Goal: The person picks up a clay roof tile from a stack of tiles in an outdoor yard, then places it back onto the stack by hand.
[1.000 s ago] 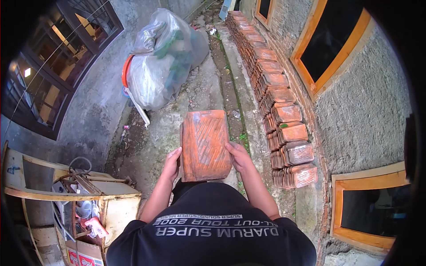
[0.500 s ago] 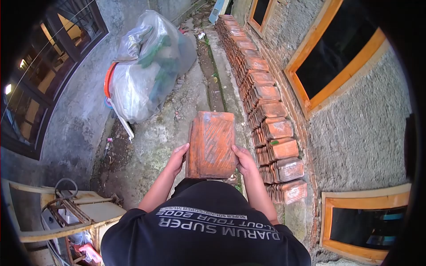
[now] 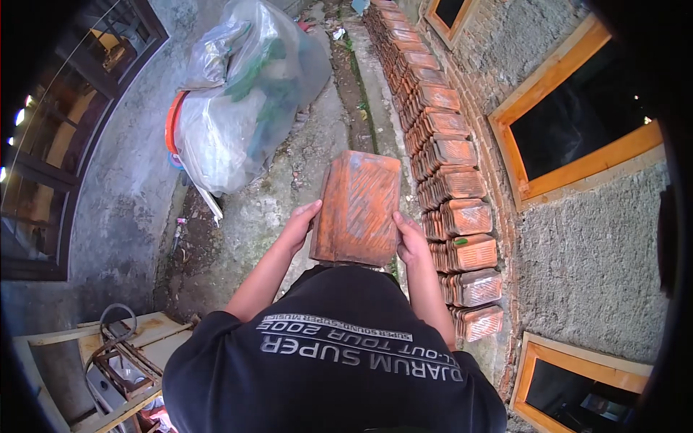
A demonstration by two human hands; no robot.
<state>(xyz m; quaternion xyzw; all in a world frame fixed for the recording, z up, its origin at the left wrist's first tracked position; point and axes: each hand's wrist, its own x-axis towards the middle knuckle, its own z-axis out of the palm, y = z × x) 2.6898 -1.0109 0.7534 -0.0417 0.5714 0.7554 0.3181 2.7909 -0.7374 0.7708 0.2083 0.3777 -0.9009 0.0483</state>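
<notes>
Tile [image 3: 359, 209] between stacked tiles [image 3: 462, 216] and sack [image 3: 238, 108]

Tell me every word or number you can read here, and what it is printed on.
"DJARUM SUPER": largest line on the black shirt, upside down to the camera.
"L-OUT TOUR 2005": same shirt, its first letters lost in a fold.
"SUPER SOUND SUPER MUSIC": same shirt, smallest line, only just readable.
The roof tile between left hand and right hand shows grooves, no lettering; the stacked tiles show none either.

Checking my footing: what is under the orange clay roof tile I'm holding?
Grey, mossy concrete path shows around the orange ribbed clay roof tile; the patch directly beneath it is covered.
</notes>
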